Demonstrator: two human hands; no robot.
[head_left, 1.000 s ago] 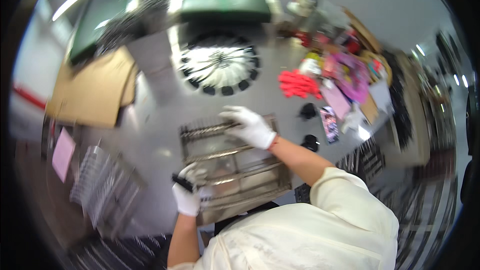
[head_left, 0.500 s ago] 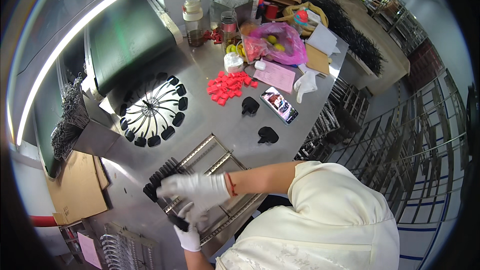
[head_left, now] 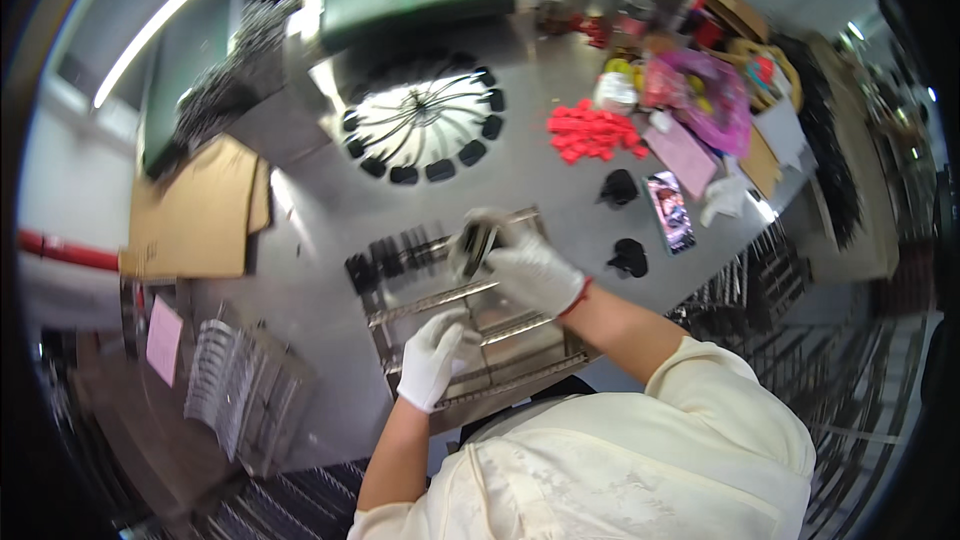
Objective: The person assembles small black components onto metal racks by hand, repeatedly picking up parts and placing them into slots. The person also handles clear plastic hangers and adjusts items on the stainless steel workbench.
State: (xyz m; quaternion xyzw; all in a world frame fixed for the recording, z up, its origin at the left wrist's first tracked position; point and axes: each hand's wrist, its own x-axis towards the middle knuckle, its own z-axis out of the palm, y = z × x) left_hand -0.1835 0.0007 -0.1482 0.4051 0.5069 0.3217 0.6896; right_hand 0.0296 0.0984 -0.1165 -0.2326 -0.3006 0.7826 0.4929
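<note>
A metal rack (head_left: 485,295) with toothed bars lies on the steel table in front of me. Several black, flat-ended pieces (head_left: 395,255) stand in a row along its far left part. My white-gloved right hand (head_left: 530,270) is above the far bars, closed around dark pieces (head_left: 480,245); motion blurs their exact shape and number. My left hand (head_left: 430,360), also gloved in white, is over the rack's near left side. Its fingers are curled together, and whatever they may hold is hidden.
Beyond the rack, black-headed pieces (head_left: 471,152) form a ring on a bright round surface. Red pieces (head_left: 590,130), two black lumps (head_left: 628,258) and a phone (head_left: 670,212) lie to the right. Cardboard (head_left: 190,220) and a rack of clear curved parts (head_left: 215,370) are at left.
My view has shifted, moving the table's things across the picture. My right hand has moved right from the black row, now with dark pieces in it. The black piece at my left hand no longer shows.
</note>
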